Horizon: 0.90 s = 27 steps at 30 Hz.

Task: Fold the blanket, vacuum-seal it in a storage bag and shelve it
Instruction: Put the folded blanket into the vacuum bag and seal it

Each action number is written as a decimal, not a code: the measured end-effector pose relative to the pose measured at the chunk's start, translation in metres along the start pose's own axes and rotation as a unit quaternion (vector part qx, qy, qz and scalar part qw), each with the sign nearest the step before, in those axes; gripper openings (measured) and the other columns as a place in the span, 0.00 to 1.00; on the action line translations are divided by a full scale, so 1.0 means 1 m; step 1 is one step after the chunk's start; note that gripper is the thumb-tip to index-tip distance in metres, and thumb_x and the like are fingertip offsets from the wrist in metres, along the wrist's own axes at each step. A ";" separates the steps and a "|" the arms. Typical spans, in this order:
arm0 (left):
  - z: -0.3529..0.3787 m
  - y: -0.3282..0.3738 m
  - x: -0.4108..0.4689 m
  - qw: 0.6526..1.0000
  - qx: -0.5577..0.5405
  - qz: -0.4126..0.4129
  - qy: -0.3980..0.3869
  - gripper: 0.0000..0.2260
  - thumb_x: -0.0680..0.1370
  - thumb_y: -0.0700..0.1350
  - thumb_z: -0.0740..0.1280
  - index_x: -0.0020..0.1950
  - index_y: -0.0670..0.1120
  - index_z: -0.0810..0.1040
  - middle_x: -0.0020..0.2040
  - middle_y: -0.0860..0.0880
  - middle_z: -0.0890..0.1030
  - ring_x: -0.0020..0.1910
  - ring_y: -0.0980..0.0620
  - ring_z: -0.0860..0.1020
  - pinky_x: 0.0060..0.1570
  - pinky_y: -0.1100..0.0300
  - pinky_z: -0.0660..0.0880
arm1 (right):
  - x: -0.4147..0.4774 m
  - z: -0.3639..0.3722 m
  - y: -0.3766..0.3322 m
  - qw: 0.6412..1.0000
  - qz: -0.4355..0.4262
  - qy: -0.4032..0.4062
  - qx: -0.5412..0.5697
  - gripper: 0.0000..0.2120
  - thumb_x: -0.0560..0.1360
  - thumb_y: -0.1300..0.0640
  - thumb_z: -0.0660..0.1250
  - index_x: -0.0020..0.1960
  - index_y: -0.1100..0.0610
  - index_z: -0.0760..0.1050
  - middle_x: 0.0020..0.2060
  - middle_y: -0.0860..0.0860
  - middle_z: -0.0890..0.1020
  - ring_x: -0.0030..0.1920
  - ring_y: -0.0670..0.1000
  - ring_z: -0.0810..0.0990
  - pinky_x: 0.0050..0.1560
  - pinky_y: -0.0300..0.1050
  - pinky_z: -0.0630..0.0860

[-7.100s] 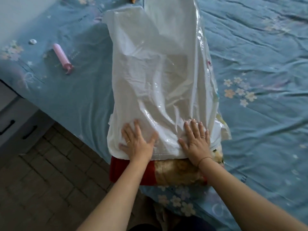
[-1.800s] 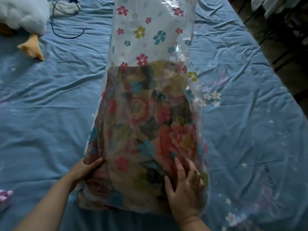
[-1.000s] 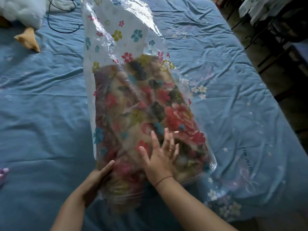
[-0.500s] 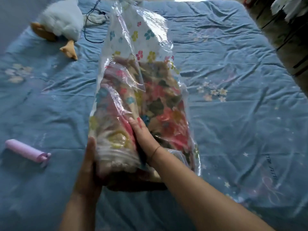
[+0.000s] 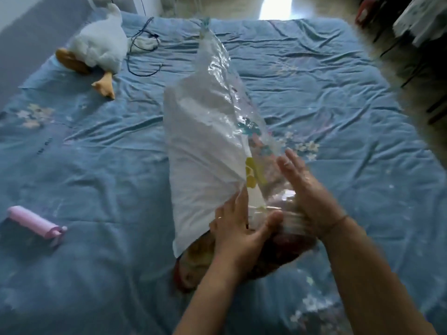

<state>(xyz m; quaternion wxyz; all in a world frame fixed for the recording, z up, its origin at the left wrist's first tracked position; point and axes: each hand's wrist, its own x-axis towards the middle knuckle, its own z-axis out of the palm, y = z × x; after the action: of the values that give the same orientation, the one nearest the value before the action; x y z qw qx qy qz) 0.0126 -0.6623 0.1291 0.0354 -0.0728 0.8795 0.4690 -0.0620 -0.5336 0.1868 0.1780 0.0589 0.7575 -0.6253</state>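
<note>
Gripping the near end of the storage bag (image 5: 205, 151) with the left hand (image 5: 235, 228), fingers curled over the white plastic and thumb tucked beneath, closed on bag and bundle together; pressing against the bag's clear right flank with the right hand (image 5: 306, 197), palm flat and fingers spread wide, closed on nothing, though blurred. Tilting up from the blue bedsheet (image 5: 338, 97) on its near end, the bag's far, empty length rising slack toward the head of the bed. Poking out of the open mouth beside the left wrist, the folded blanket (image 5: 193, 269), red and floral, not yet fully seated inside. Likely slipping back out if the bag is tipped further or the left hand's hold loosens; possibly bunching at the mouth and fouling the seal strip, leaving air to leak back in after pumping; thin plastic also at some risk of creasing under the pressing palm. Lying well apart on the sheet at left, the pink hand pump (image 5: 33, 223), untouched; farther off, a white plush duck (image 5: 99, 49) and a black cable (image 5: 142, 54).
</note>
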 end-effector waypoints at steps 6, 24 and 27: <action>0.111 0.024 0.000 0.950 0.186 0.049 -0.245 0.51 0.59 0.81 0.36 0.79 0.59 0.44 0.80 0.54 0.53 0.79 0.46 0.43 0.72 0.37 0.38 | 0.030 -0.093 0.112 0.925 0.078 0.109 -0.356 0.41 0.64 0.50 0.72 0.75 0.51 0.62 0.68 0.60 0.70 0.65 0.60 0.72 0.65 0.52 0.71; 0.120 -0.129 -0.016 0.962 0.257 0.081 -0.036 0.39 0.72 0.39 0.65 0.78 0.61 0.52 0.78 0.44 0.57 0.64 0.31 0.74 0.55 0.41 0.78 | 0.012 -0.086 0.235 0.773 -0.162 -0.099 -0.605 0.60 0.58 0.32 0.72 0.78 0.43 0.40 0.78 0.54 0.48 0.76 0.61 0.50 0.70 0.63 0.47; 0.126 -0.134 -0.039 0.962 0.262 0.070 -0.022 0.38 0.70 0.33 0.64 0.76 0.57 0.62 0.77 0.44 0.59 0.63 0.34 0.76 0.53 0.45 0.80 | -0.003 -0.085 0.247 0.754 -0.205 -0.077 -0.619 0.56 0.59 0.43 0.76 0.78 0.46 0.48 0.76 0.57 0.60 0.74 0.63 0.57 0.70 0.62 0.49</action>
<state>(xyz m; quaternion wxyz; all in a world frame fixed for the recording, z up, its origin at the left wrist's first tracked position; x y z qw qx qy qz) 0.0719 -0.6282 -0.0460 0.0392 0.0112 0.9734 0.2253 0.0010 -0.3988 -0.0279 0.1010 -0.2698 0.9566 -0.0433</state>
